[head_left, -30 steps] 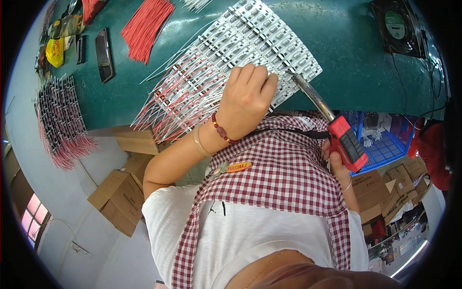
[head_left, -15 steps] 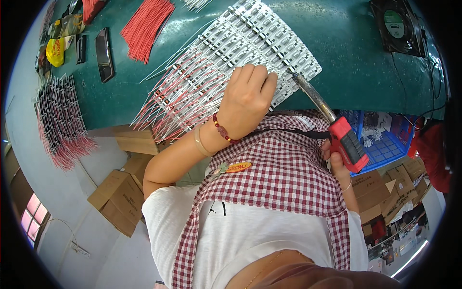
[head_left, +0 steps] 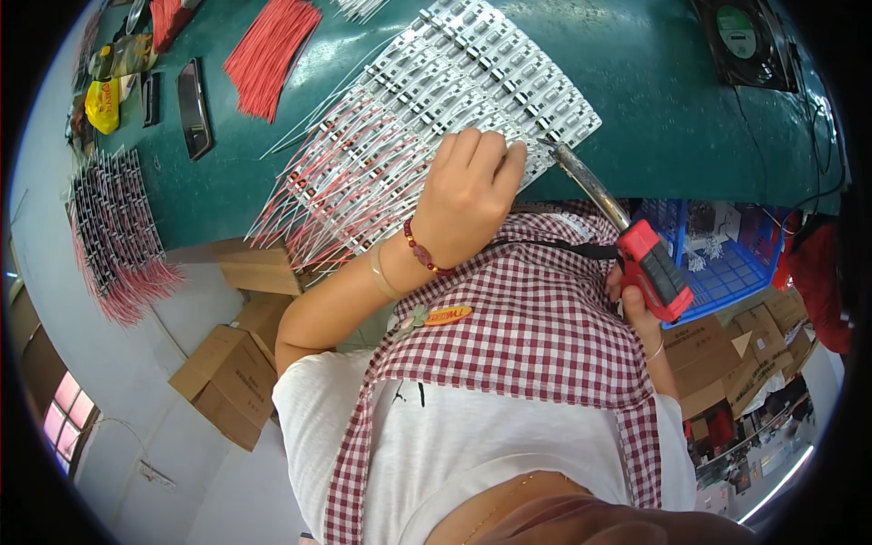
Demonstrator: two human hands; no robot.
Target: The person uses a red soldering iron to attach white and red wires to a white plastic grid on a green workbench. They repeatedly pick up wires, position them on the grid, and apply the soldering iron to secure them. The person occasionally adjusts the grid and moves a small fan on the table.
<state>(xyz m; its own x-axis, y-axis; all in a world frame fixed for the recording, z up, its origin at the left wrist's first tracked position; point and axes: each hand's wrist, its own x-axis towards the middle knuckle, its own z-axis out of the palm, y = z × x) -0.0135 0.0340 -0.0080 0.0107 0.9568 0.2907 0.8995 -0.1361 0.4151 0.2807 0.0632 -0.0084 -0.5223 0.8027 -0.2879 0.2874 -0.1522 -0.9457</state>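
Observation:
My right hand (head_left: 639, 313) grips a soldering iron (head_left: 656, 271) with a red and black handle, its metal barrel slanting up and left. The iron's tip meets the lower right part of a panel of white-grey pieces (head_left: 509, 68) set in rows, close to my left fingers. My left hand (head_left: 474, 186) rests over the panel's near edge, its fingers curled and pressed together; whatever they pinch is hidden beneath them. Red and white wires (head_left: 341, 177) stick out from the rows across the panel's left part.
On the green table (head_left: 672, 109) lie a bundle of red wires (head_left: 271, 59), a phone (head_left: 193, 109) and a stack of wired pieces (head_left: 118, 222). A black fan (head_left: 745, 41) stands far right. Below the edge are a blue basket (head_left: 727, 277) and cardboard boxes (head_left: 227, 377).
The view has shifted slightly. Both hands and the soldering iron keep nearly the same place at the panel, with the iron's tip a touch lower beside my left fingers.

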